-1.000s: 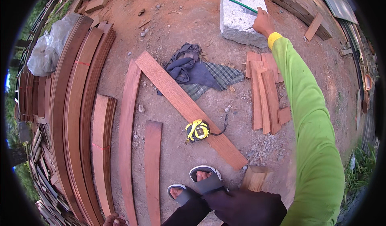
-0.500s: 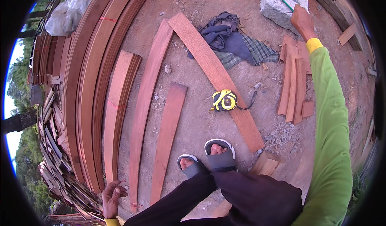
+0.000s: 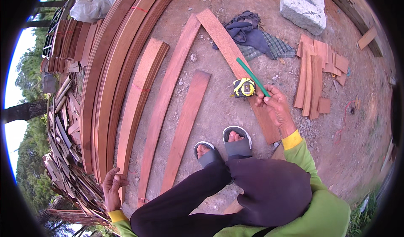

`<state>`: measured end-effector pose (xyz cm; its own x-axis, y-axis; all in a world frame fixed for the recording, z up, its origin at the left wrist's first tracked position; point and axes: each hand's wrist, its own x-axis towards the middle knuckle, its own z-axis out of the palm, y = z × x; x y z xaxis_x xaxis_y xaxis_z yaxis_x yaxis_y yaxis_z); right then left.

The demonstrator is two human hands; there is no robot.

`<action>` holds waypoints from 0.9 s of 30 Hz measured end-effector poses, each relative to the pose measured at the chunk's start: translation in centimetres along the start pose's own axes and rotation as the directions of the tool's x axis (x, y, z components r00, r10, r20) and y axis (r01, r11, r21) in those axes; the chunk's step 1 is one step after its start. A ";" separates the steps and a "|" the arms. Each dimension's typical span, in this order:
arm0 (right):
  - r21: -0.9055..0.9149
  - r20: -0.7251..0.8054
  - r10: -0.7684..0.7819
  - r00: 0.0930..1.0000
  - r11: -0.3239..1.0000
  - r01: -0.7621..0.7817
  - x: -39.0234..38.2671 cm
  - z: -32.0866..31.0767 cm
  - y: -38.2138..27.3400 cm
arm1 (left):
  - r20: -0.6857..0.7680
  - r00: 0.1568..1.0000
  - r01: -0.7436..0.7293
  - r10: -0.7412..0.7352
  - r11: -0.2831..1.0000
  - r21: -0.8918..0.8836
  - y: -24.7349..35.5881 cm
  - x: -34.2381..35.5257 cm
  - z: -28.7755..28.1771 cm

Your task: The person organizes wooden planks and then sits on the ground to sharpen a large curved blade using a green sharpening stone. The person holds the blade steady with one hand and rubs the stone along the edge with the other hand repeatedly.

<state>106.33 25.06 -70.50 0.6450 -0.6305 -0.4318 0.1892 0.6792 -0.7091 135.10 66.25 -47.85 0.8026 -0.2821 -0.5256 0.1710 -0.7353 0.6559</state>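
Between the thumb and fingers of my right hand (image 3: 275, 108) is a slim green pencil (image 3: 251, 75), tilted up and to the left. It crosses in front of a reddish-brown plank (image 3: 225, 39) lying aslant on the ground. Just left of that hand, a yellow and black tape measure (image 3: 244, 88) rests on the plank. My left hand (image 3: 112, 190) hovers by the near end of a tied bundle of planks (image 3: 141, 83), its fingers loosely bent and apart, with nothing visible in them. Two single planks, a long one (image 3: 170, 93) and a shorter one (image 3: 187, 127), lie between the hands.
Tall stacked planks (image 3: 113, 64) run along the left, beside a heap of scrap wood (image 3: 69, 152). A dark cloth (image 3: 248, 34) lies beyond the slanted plank. At the far right are a pale stone block (image 3: 303, 7) and short wood offcuts (image 3: 309, 83). My sandalled feet are near the middle.
My right hand has come back from the stone block to beside the tape measure, bringing the green pencil. My left hand stays by the bundle's near end. The whole view has shifted slightly.
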 end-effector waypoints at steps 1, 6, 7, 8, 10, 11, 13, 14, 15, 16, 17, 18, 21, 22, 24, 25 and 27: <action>-0.006 0.051 0.022 0.998 1.000 -0.022 0.2 0.7 -0.3 | -0.007 1.000 -0.010 0.010 1.000 -0.006 -0.1 -0.4 -0.3; 0.078 0.198 -0.097 0.975 0.994 0.083 0.5 5.8 -3.5 | -0.010 1.000 -0.013 0.013 1.000 -0.010 -0.9 -1.9 -1.8; 0.088 0.217 -0.116 0.969 0.991 0.099 0.1 6.5 -4.2 | -0.023 0.999 -0.030 0.030 1.000 -0.009 -0.9 -2.4 -2.0; 0.145 0.228 -0.121 0.966 0.985 0.089 -0.3 6.9 -4.2 | -0.041 0.998 -0.044 0.044 0.999 -0.006 -0.9 -3.1 -2.1; 0.255 0.247 -0.127 0.961 0.965 0.062 -1.3 6.9 -4.1 | -0.087 0.994 -0.068 0.072 0.996 0.050 -0.7 -4.7 -2.6; 0.267 0.225 -0.135 0.965 0.961 0.072 -2.0 7.1 -4.1 | -0.111 0.988 -0.099 0.108 0.992 0.081 -0.6 -5.5 -2.8; 0.287 0.185 -0.151 0.971 0.953 0.094 -4.0 7.6 -4.0 | -0.156 0.971 -0.159 0.180 0.977 0.140 -0.7 -7.3 -2.8; 0.264 0.165 -0.147 0.975 0.959 0.100 -4.9 7.8 -4.2 | -0.152 0.963 -0.206 0.224 0.970 0.129 -0.4 -8.5 -2.7; 0.235 0.138 -0.153 0.978 0.965 0.118 -5.9 7.8 -4.6 | -0.156 0.949 -0.247 0.275 0.953 0.174 -0.1 -9.2 -2.2; 0.205 0.111 -0.160 0.981 0.970 0.135 -6.9 7.7 -4.9 | -0.158 0.933 -0.286 0.323 0.933 0.220 0.1 -10.0 -1.6; 0.161 0.113 -0.180 0.977 0.974 0.161 -7.7 7.3 -5.1 | -0.158 0.915 -0.321 0.371 0.908 0.269 0.5 -11.2 -0.8; 0.117 0.109 -0.212 0.971 0.973 0.199 -8.2 6.7 -5.2 | -0.161 0.912 -0.331 0.378 0.908 0.256 1.1 -12.3 0.3; 0.108 0.121 -0.287 0.950 0.956 0.274 -9.7 5.0 -5.9 | -0.179 0.883 -0.357 0.434 0.868 0.345 0.9 -15.9 2.6; 0.112 0.121 -0.316 0.941 0.946 0.303 -10.5 4.8 -6.6 | -0.169 0.890 -0.343 0.424 0.866 0.362 1.3 -17.0 3.4; 0.114 0.073 -0.368 0.927 0.926 0.359 -12.1 4.8 -7.9 | -0.112 0.883 -0.398 0.455 0.854 0.334 1.2 -18.5 4.9; 0.117 0.080 -0.378 0.922 0.922 0.368 -12.8 4.4 -8.4 | -0.082 0.878 -0.425 0.472 0.846 0.321 1.1 -19.2 5.3; 0.116 0.092 -0.404 0.910 0.912 0.393 -14.3 3.2 -9.5 | -0.013 0.868 -0.476 0.497 0.839 0.264 0.6 -20.1 5.5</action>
<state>97.66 28.81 -55.77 0.5788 -0.8136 -0.0548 0.5122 0.4150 -0.7520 115.88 68.10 -39.89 0.7887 -0.6023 -0.1233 -0.3899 -0.6451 0.6572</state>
